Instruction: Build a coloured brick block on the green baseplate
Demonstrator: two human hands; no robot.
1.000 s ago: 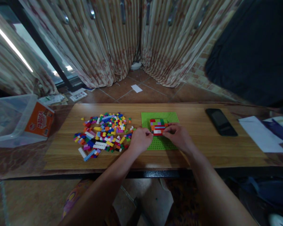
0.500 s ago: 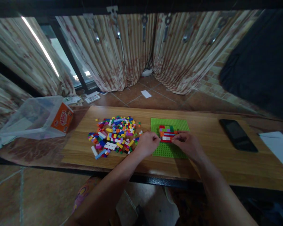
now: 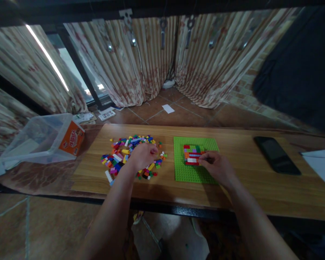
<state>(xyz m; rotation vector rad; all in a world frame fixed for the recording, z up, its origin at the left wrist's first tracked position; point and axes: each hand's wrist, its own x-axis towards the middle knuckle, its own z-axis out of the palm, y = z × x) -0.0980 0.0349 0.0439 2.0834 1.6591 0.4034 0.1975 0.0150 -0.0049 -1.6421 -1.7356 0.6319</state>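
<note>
My left hand (image 3: 144, 156) is over the pile of loose toy bricks (image 3: 116, 157), its fingers bent inward. Whether there is a brick in them is hidden. On the light green baseplate (image 3: 184, 174) sits a low block of joined toy bricks (image 3: 191, 155), with red, white, purple, orange and green pieces showing. At its right side, my right hand (image 3: 216, 165) has thumb and fingers closed on the edge of the block. Those fingers cover part of its right end.
A black phone (image 3: 276, 155) lies on the wooden table (image 3: 246, 191), right of the baseplate, with white paper (image 3: 321, 168) beyond it. At the far left stands a clear plastic box (image 3: 40, 135) with an orange label. Patterned curtains (image 3: 148, 65) hang behind the table.
My left hand has moved left, from beside the joined bricks to above the loose pile. My right hand stays at the right edge of the joined bricks.
</note>
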